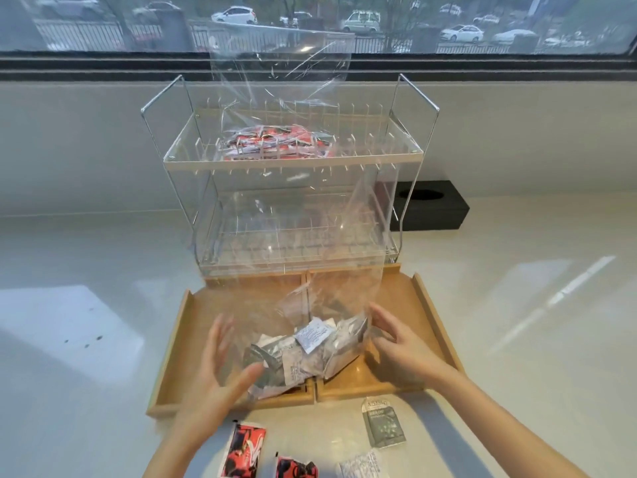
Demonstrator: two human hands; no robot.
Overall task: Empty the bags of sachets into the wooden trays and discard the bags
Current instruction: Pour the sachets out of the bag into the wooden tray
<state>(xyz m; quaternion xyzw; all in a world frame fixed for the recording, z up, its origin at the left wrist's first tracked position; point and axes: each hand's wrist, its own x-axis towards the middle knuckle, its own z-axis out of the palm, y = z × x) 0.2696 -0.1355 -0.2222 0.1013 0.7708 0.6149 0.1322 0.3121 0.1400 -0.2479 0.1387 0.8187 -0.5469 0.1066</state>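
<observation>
You are looking down at a pale desk [86, 257] under a window. Two shallow wooden trays sit side by side in front of you, the left tray [179, 343] and the right tray [410, 305], touching along their inner edges. A tall clear plastic bag [303, 236] stands upright across that seam, its open top reaching high. Grey and white sachets [303, 350] are heaped in its bottom.

Your left hand [220, 370] is at the bag's left side, palm turned inward, fingers straight and spread wide, thumb near the sachets; whether it touches the plastic cannot be told. Your right hand [400, 343] is at the bag's right side, fingers extended and loosely spread, fingertips against or just beside the plastic. Neither hand is curled round anything.

Behind the trays stands a two-tier clear rack [293, 160] with a metal wire frame. Red sachets [275, 146] lie on its upper tier, seen through the bag. A black tissue box [434, 208] sits just to the rack's right.

On the desk nearest you lie loose packets: two red sachets [244, 450] at left, a grey sachet [382, 426] and a white one [362, 465] at right.
</observation>
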